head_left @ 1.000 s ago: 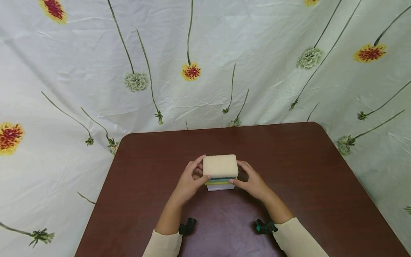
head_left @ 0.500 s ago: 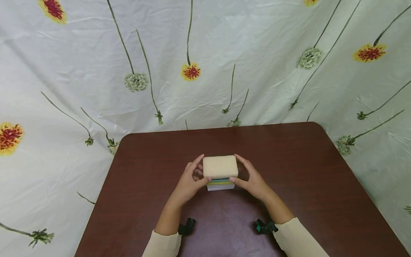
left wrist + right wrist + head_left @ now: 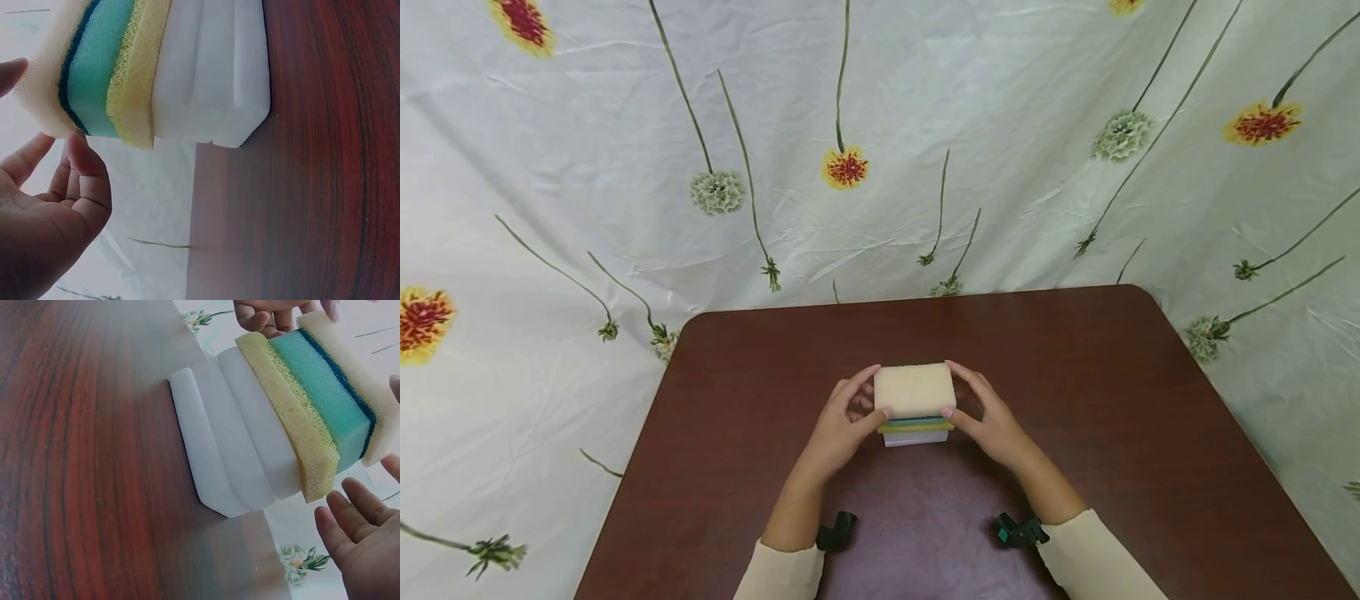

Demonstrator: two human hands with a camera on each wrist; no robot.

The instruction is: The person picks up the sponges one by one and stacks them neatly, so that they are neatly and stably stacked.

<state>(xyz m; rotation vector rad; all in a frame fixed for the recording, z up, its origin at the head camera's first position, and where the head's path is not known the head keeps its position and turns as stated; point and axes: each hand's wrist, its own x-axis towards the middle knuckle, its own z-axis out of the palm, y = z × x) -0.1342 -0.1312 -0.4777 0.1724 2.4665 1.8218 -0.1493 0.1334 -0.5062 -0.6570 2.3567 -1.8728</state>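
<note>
A stack of sponges stands on the table, with a cream sponge [image 3: 915,390] on top. Under it, in the left wrist view, come a teal sponge [image 3: 100,69] with a dark blue scouring layer, a yellow sponge [image 3: 139,87] and three white blocks [image 3: 215,69] at the bottom. My left hand [image 3: 837,427] holds the cream sponge's left end, thumb at the front corner and forefinger at the back. At the right end my right hand [image 3: 995,427] grips likewise, its other fingers [image 3: 356,506] spread beside the teal and yellow sponges.
The dark reddish-brown table [image 3: 760,375] has rounded far corners. A white cloth [image 3: 895,100] printed with flowers hangs behind and around it. Each wrist wears a black strapped device, one on the left [image 3: 837,531] and one on the right [image 3: 1021,530].
My right forefinger has shifted from the cream sponge's side to its back corner, and the right thumb has moved slightly outward and up. The left hand and the stack stay almost still.
</note>
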